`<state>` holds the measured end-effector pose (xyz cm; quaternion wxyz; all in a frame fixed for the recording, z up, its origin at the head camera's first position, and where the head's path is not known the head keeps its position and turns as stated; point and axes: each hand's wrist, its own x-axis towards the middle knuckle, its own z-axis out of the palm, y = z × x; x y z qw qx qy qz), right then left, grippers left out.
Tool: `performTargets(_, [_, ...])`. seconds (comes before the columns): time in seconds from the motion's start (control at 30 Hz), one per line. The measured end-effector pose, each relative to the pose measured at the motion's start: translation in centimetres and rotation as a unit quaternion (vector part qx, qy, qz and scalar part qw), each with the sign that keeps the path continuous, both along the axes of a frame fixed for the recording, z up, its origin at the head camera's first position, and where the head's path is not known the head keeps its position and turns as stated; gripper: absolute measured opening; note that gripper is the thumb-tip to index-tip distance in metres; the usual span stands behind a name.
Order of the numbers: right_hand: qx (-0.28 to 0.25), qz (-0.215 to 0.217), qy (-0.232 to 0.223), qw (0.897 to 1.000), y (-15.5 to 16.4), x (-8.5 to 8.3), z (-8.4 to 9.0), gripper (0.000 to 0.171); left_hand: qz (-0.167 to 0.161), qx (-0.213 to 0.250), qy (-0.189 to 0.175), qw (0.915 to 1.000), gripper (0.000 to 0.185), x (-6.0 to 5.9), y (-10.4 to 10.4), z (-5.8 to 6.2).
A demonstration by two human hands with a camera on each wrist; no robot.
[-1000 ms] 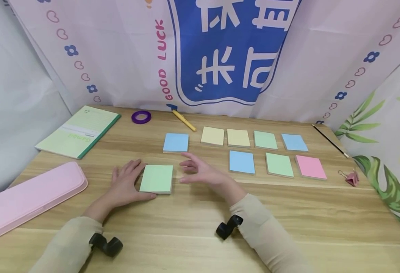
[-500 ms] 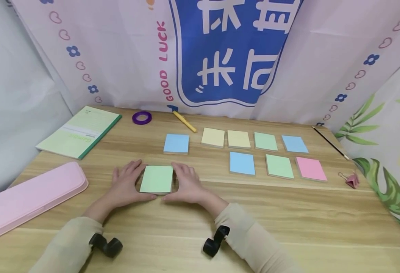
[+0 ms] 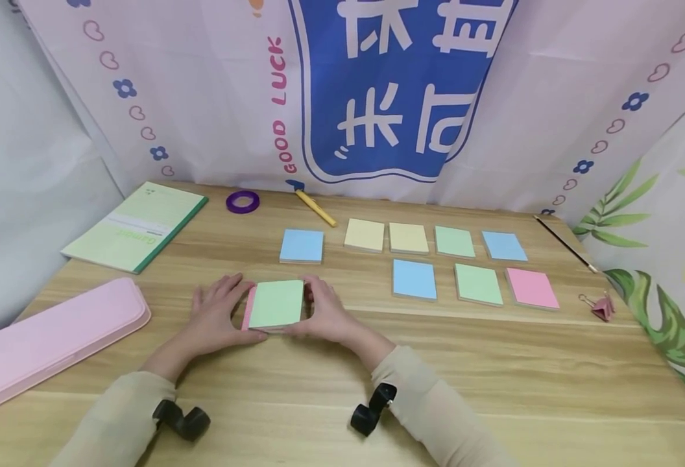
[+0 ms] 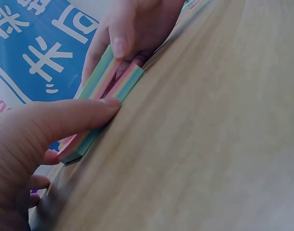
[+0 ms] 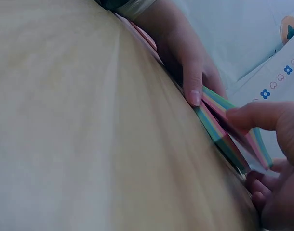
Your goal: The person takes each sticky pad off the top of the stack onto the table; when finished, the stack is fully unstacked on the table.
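Both hands (image 3: 272, 314) now pinch sticky-note pad (image 3: 276, 303); top layers lifted, pink exposed.

Wooden table (image 3: 552, 376) bears sticky-note pads (image 3: 415, 279), notebook (image 3: 138, 226).

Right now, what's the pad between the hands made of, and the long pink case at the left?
Sticky-note pad: looks like stacked matte paper; the left wrist view shows thin coloured layers along its edge, with the top part lifted off a pink layer. Left hand and right hand grip its sides.
Pink case: smooth with rounded corners and a soft sheen, probably plastic or coated fabric; cannot tell which.
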<state>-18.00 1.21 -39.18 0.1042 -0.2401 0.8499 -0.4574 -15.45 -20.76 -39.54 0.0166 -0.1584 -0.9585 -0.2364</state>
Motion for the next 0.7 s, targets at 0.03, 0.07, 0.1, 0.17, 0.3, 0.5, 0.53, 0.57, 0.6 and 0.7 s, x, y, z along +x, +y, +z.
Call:
performTargets(0.03, [-0.029, 0.006, -0.021, 0.999, 0.2, -0.1, 0.1, 0.087, 0.0, 0.001, -0.002, 1.0, 0.096, 0.0, 0.0, 0.0])
performTargets(0.07, [-0.056, 0.011, -0.043, 0.997, 0.4, -0.2, 0.2, 0.087, 0.001, 0.001, -0.005, 1.0, 0.095, 0.0, 0.0, 0.0])
performTargets(0.1, [-0.083, 0.015, -0.067, 0.994, 0.7, -0.3, 0.3, 0.087, 0.002, 0.0, -0.008, 1.0, 0.095, 0.0, 0.0, 0.0])
performTargets(0.17, [-0.135, 0.024, -0.117, 0.984, 1.1, -0.4, 0.6, 0.087, 0.004, -0.002, -0.011, 0.9999, 0.095, 0.0, 0.0, 0.0])
performTargets(0.3, [-0.231, 0.016, -0.209, 0.95, 2.3, -0.7, 0.8, 0.09, 0.005, -0.007, -0.015, 0.9998, 0.096, -0.1, 0.0, -0.1])
performTargets(0.5, [-0.293, -0.016, -0.267, 0.918, 5.0, -1.3, 1.4, 0.091, 0.005, 0.0, -0.014, 0.9999, 0.097, -0.1, 0.2, 0.0])
performTargets(0.53, [-0.298, -0.022, -0.273, 0.915, 5.5, -1.3, 1.5, 0.092, 0.004, 0.001, -0.014, 0.9999, 0.097, 0.0, 0.2, 0.0])
performTargets(0.57, [-0.304, -0.027, -0.281, 0.91, 6.0, -1.4, 1.6, 0.092, 0.004, 0.002, -0.013, 0.9999, 0.097, 0.0, 0.2, 0.0])
performTargets(0.6, [-0.311, -0.032, -0.288, 0.905, 6.4, -1.5, 1.6, 0.093, 0.004, 0.003, -0.012, 0.9999, 0.096, 0.0, 0.2, 0.0])
performTargets(0.7, [-0.325, -0.043, -0.306, 0.894, 7.5, -1.8, 1.5, 0.094, 0.004, 0.003, -0.011, 0.9999, 0.096, 0.0, 0.2, 0.0])
